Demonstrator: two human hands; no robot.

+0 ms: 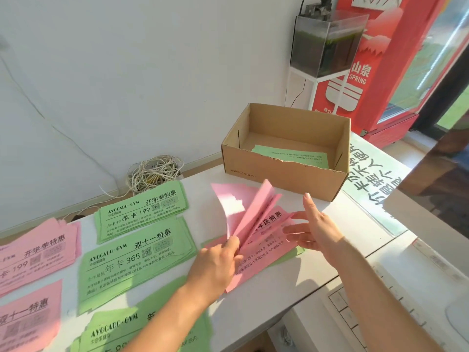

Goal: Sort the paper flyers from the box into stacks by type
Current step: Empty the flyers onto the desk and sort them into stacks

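A cardboard box (279, 171) stands at the back of the white table with a green flyer (291, 156) lying inside. In front of it lies a pile of pink flyers (266, 252) over a green one. My left hand (215, 265) pinches several pink flyers (243, 209) at their lower end and lifts them up, fanned. My right hand (314, 229) hovers at the pile's right edge with fingers straight, fingertips touching the top pink sheet. Sorted stacks lie to the left: green stacks (142, 209) (132, 260) (142, 329) and pink stacks (38, 255) (28, 318).
A coil of white cable (154, 174) lies on the floor behind the table. A keyboard (360, 311) and a mouse (459, 318) sit at the right front. A green printed sign (373, 184) lies right of the box. A fish tank (327, 39) stands beyond.
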